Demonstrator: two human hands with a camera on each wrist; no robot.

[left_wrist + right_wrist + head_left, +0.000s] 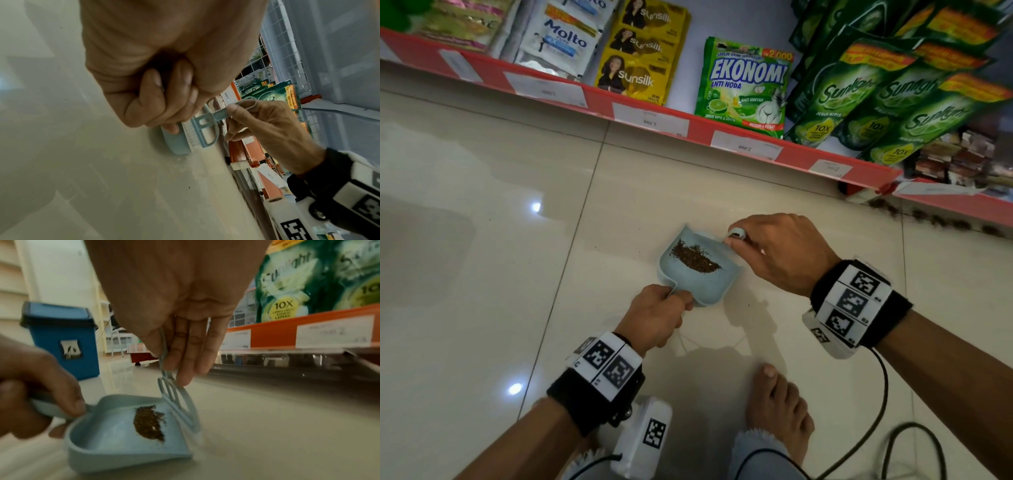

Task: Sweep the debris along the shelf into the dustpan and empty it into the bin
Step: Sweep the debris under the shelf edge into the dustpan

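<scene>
Pale blue dustpan (pixel 697 274) sits on the tiled floor (pixel 482 274) with a brown debris pile (pixel 693 257) inside. Left hand (pixel 657 317) has its fingers curled round the pan's handle; right hand (pixel 780 253) pinches a small brush (pixel 176 402) at the pan's lip. More debris (pixel 928 216) lines the floor beyond the dustpan, under the red shelf (pixel 722 133) of soap sachets. Blue bin (pixel 61 337) stands well behind the dustpan.

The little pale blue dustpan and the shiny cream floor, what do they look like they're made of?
The pale blue dustpan looks like moulded plastic with a matt finish: thin, even-coloured walls with rounded corners. The cream floor looks like glazed ceramic tile, though polished stone cannot be ruled out: thin grout lines divide it and it mirrors the lights as bright spots.
</scene>
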